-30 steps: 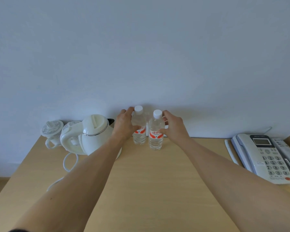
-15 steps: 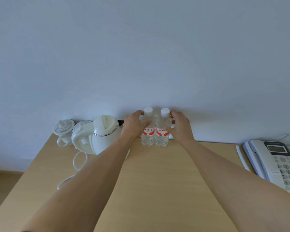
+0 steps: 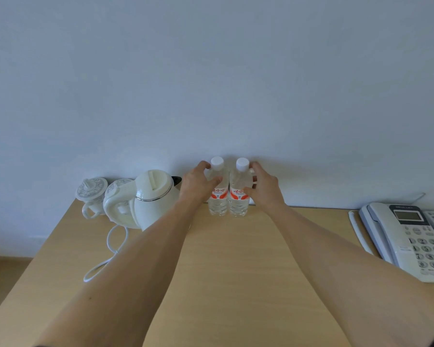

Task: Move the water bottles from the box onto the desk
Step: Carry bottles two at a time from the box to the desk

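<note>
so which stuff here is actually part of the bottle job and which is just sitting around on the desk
Part of the job:
- left water bottle, gripped by the left hand
- right water bottle, gripped by the right hand
- desk, where both bottles stand upright, side by side

Just lying about:
- white kettle and its cord
- two lidded cups
- telephone

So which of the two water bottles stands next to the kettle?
The left bottle, gripped by the left hand, stands beside the white kettle. The right bottle, held by the right hand, is on the telephone's side.
</note>
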`<state>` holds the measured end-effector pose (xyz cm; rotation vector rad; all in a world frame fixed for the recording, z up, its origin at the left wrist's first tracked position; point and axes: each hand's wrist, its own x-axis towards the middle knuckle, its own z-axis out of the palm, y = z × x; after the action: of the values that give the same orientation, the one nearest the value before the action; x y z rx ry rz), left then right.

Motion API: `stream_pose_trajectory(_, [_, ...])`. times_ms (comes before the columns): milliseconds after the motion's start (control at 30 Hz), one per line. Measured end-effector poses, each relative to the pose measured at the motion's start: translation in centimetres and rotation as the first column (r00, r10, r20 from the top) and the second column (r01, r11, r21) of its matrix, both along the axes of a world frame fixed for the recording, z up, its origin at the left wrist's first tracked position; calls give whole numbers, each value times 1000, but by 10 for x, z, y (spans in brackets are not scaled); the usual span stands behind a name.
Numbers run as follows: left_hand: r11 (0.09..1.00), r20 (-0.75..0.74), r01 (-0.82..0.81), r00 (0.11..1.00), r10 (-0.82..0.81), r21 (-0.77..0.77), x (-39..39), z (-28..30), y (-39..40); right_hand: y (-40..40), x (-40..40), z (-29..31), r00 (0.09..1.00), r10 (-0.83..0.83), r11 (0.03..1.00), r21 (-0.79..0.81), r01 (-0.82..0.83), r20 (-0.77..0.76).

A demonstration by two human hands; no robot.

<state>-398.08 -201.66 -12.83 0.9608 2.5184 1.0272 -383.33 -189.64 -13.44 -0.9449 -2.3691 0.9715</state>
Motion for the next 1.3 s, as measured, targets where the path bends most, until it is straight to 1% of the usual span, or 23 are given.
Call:
stream_pose_trajectory(133, [1000, 8, -3, 1000, 2, 5, 2, -2, 0, -1, 1, -1, 998, -6, 996, -88, 0, -59])
stream_pose_trajectory(267, [1000, 22, 4, 1000, -4, 7, 2, -1, -1, -1, 1, -3, 996, -12, 995, -101, 3, -91])
stream_pose_trajectory(433, [1000, 28, 7, 1000, -7, 2, 3, -1, -1, 1, 3, -4, 996, -9, 992, -123, -2, -92])
stream_pose_trajectory(667, [997, 87, 41, 996, -36, -63, 4, 5, -1, -1, 3, 4, 1000, 18, 989, -145, -21, -24])
stream_pose_trajectory(800, [989, 131, 91, 989, -75, -115, 5, 12, -2, 0, 11, 12, 998, 52, 993, -108, -47, 39])
stream_pose_trajectory(900, [987, 125, 90, 989, -73, -136, 2, 25, -4, 1, 15, 23, 995, 53, 996, -80, -46, 90])
stream_pose_trajectory(1000, [985, 67, 91, 994, -82, -145, -1, 45, -7, 2, 17, 36, 990, 31, 999, -43, -26, 140])
stream_pose_trajectory(1100, [974, -101, 96, 988, -119, -207, -1, 67, -10, 3, 21, 51, 982, 7, 1000, 10, -9, 189])
stream_pose_trajectory(1167, [965, -213, 96, 966, -149, -243, 1, 80, -10, 3, 24, 60, 977, -11, 998, 55, -1, 212])
stream_pose_trajectory(1300, [960, -368, 127, 904, -216, -250, 10, 108, -1, 5, 37, 79, 967, -59, 992, 127, 28, 250])
